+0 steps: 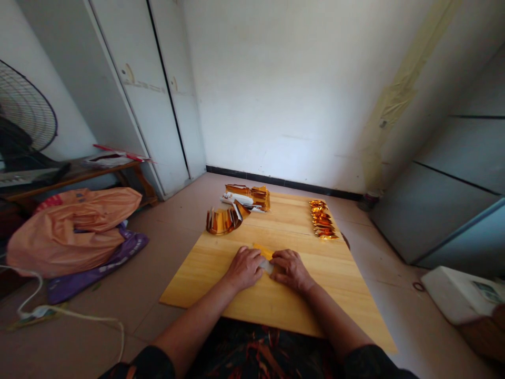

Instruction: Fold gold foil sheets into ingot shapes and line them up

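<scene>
My left hand [243, 267] and my right hand [291, 269] rest side by side on a wooden board [276, 305], both pressing on a small gold paper sheet [263, 251] between them. Its white underside shows between my fingers, and most of the sheet is hidden under the hands. A curved stack of gold foil sheets [223, 220] stands farther back on the left. Behind it lie more gold packs [248, 196]. A row of folded gold pieces [323, 219] sits at the board's far right.
The board lies low over a tiled floor. An orange plastic bag [71, 226] and a purple bag [98, 266] sit at the left, with a fan [23, 116] and a low bench [79, 176] behind. A white cable [71, 313] runs across the floor. A white box [461, 295] is at the right.
</scene>
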